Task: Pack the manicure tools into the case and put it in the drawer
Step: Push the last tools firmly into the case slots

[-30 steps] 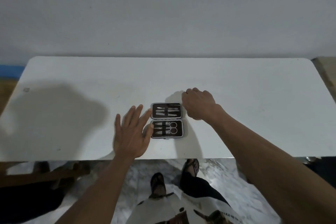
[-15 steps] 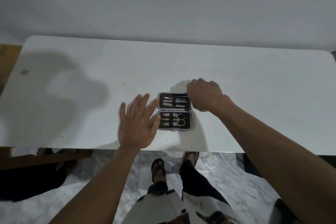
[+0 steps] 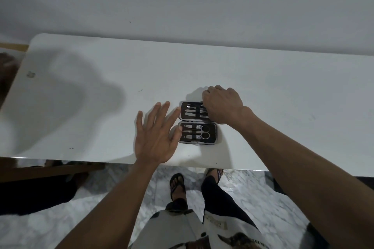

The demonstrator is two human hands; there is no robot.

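Observation:
A small manicure case (image 3: 197,122) lies open flat on the white table (image 3: 263,91), dark inside with a silver rim. Its near half holds scissors (image 3: 204,135) and slim metal tools under a strap. The far half holds more metal tools (image 3: 191,111). My left hand (image 3: 156,137) rests flat beside the case's left edge, fingers spread, thumb touching the near half. My right hand (image 3: 222,105) covers the far half's right end, fingers curled down onto it; what the fingertips touch is hidden. No drawer is in view.
The table's front edge (image 3: 121,160) runs just below my left wrist. A grey wall stands behind the table. My legs and sandalled feet stand on a marbled floor (image 3: 253,198). A wooden piece (image 3: 50,170) shows under the table at left.
My right hand has slid left from beside the case onto the far half's right end. My left hand stays by the case's left edge. The camera has shifted.

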